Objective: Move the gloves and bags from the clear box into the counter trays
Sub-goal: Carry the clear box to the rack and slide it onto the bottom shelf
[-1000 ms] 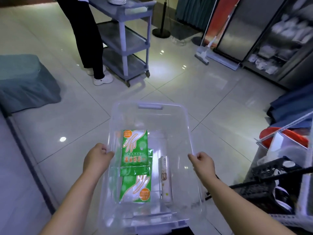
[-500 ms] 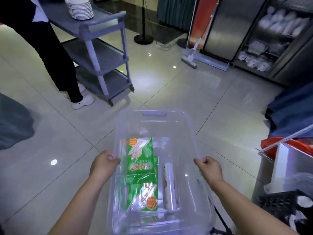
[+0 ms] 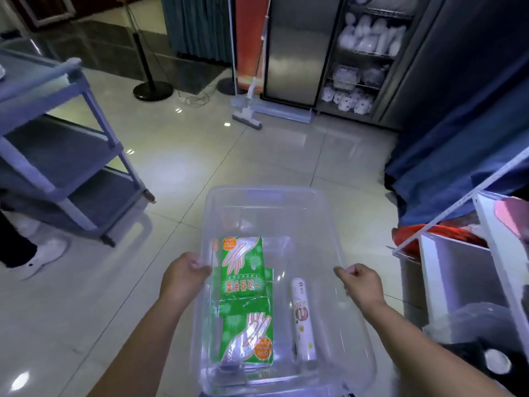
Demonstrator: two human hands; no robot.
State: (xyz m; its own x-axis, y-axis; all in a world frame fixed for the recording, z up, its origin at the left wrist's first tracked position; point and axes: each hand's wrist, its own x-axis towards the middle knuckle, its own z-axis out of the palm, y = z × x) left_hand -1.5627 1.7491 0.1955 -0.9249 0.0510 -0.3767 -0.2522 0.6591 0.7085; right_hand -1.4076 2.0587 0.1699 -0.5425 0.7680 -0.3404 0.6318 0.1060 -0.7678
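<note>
Head view: we carry the clear box (image 3: pixel 272 196), left hand (image 3: pixel 183 277) and right hand (image 3: pixel 362 285) clenched on its side rims. Green glove packs (image 3: pixel 243 270) and what looks like a bag roll (image 3: pixel 302 319) lie inside; nothing unloaded, no counter trays visible.

Light: dim, bluish indoor cast.
Glare: bright spots on glossy floor (image 3: pixel 177 164).
Blur: soft throughout, cart (image 3: pixel 57 156) smeared.
Edges: wide-angle bowing.
</note>
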